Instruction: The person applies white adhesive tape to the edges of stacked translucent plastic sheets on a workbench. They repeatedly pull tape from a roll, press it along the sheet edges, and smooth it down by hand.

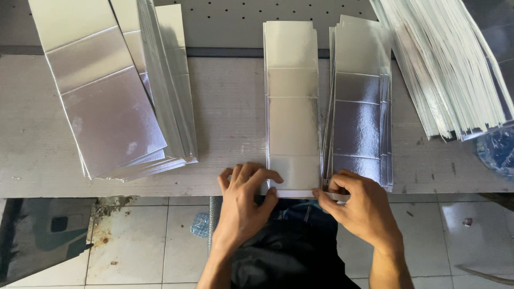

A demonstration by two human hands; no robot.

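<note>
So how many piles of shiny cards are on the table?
4. A big fanned pile at left, a neat pile in the middle under both hands, another pile just right of it, and a slanted pile far right, partly cut off.

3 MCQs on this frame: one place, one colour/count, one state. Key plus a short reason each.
1. Where is the strip both hands grip?
A. table centre, left of a narrow stack
B. on the floor
C. atop the far-left stack

2. What colour are the sheets?
A. red
B. silver
C. green

3. How does the strip's near end lie?
A. rolled up
B. torn off
C. at the table edge, pinched from both sides

Key: 1 A, the narrow stack lies just right of it. 2 B, all stacks are shiny silver. 3 C, left hand and right hand hold its near corners.
</note>
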